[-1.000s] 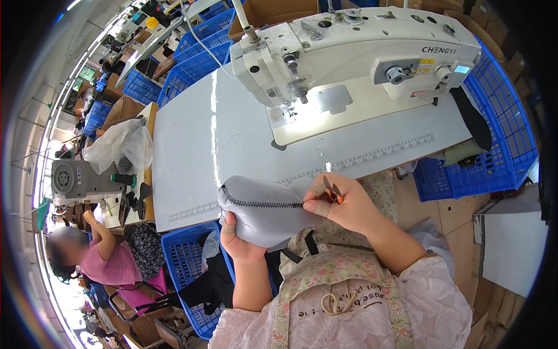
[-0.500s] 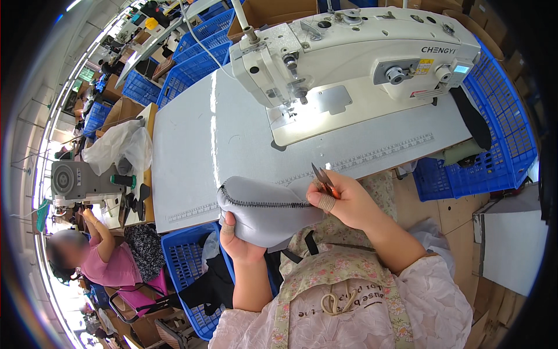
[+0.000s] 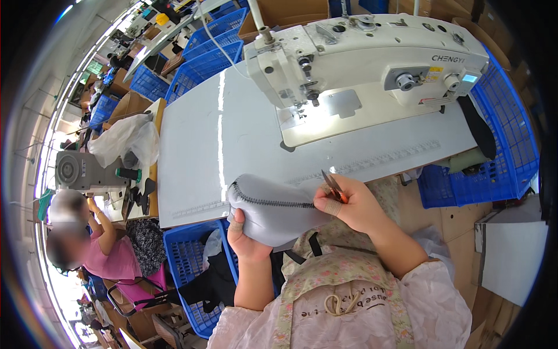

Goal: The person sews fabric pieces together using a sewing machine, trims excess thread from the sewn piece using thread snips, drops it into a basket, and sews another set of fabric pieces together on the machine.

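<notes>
A grey fabric piece (image 3: 268,221), curved and puffed out like a pouch, is held up in front of the table edge. Black zigzag stitching (image 3: 273,203) runs along its upper side. My left hand (image 3: 250,245) grips its left end from below, thumb on the near face and the other fingers hidden behind. At the right end of the seam, my right hand (image 3: 359,205) pinches the fabric between thumb and fingertips. That same hand holds small scissors (image 3: 335,187) with orange handles, their dark blades pointing up and away. Wrappings cover both thumbs.
Beyond my hands a white sewing machine (image 3: 372,64) stands on the grey table (image 3: 192,145), its lamp lit. Blue crates stand at the right (image 3: 505,139) and below the table's left (image 3: 185,264). Leftward, a person in pink (image 3: 113,256) sits at another machine (image 3: 87,170).
The view has turned slightly, so the table and machine appear farther right. Both hands keep their holds on the fabric and scissors; the piece looks little changed.
</notes>
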{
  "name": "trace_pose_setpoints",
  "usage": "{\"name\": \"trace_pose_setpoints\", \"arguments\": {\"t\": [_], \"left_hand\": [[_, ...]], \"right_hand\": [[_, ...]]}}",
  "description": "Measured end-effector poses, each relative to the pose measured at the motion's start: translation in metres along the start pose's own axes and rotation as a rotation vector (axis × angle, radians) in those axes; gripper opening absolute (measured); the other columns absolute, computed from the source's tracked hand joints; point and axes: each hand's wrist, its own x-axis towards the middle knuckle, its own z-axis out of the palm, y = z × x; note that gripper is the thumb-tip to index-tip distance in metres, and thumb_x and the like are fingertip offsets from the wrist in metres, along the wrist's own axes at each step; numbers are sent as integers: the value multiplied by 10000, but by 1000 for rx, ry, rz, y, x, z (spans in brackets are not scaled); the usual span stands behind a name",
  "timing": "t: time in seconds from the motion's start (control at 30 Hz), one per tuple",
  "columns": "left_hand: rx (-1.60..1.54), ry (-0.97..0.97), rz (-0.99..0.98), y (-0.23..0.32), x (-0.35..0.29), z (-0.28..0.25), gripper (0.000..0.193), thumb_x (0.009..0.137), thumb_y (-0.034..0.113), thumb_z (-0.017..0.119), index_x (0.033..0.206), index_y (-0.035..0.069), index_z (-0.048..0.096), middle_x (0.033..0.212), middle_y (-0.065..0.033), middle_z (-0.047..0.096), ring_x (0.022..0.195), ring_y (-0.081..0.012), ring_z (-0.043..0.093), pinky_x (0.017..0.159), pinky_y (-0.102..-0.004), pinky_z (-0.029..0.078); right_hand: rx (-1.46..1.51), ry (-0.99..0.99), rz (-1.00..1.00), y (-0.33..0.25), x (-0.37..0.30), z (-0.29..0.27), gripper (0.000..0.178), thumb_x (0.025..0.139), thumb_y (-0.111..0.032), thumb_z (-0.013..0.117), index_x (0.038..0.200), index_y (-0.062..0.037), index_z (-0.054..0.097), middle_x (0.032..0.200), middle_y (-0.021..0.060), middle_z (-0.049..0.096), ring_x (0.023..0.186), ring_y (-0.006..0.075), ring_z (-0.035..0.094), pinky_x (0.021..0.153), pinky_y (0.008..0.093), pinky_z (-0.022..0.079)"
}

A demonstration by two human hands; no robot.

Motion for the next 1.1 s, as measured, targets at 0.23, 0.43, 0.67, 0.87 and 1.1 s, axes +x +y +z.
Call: {"name": "trace_pose_setpoints", "arguments": {"t": [0.23, 0.43, 0.67, 0.87, 1.1], "left_hand": [[-27, -36, -22, 0, -1, 10, 510, 914, 252, 604, 1350, 21, 475, 1304, -157, 580, 1193, -330, 560, 1036, -493, 411], [-37, -134, -85, 3, -1, 23, 489, 935, 271, 572, 1349, 27, 479, 1325, -187, 557, 1220, -359, 533, 1053, -526, 392], [51, -91, -121, 7, -8, 24, 528, 945, 275, 543, 1389, 15, 427, 1369, -205, 513, 1249, -366, 506, 1066, -511, 382], [-168, -86, -168, 7, -3, 31, 485, 959, 279, 495, 1376, 33, 459, 1375, -186, 516, 1264, -358, 493, 1084, -525, 351], [-269, 46, -169, 6, -2, 28, 470, 976, 313, 490, 1367, 51, 483, 1354, -155, 545, 1254, -341, 509, 1071, -518, 370]], "right_hand": [[-90, -14, 28, -7, 0, -6, 185, 849, -208, 745, 889, -55, 650, 747, -38, 570, 670, 62, 464, 607, 230, 406], [-232, 14, -239, -33, 10, -6, 376, 798, -258, 789, 1101, -68, 674, 802, -14, 600, 680, 66, 507, 602, 237, 431], [-795, -27, -718, -71, 21, -5, 470, 783, -425, 747, 1108, -91, 684, 715, 27, 589, 641, 209, 556, 555, 321, 446], [-892, -9, -762, -70, 26, -13, 516, 730, -407, 789, 1145, -120, 681, 685, 6, 600, 626, 207, 561, 541, 318, 438], [-907, -3, -779, -60, 24, -15, 501, 727, -437, 777, 1129, -146, 709, 649, -14, 557, 604, 203, 513, 527, 313, 413]]}}
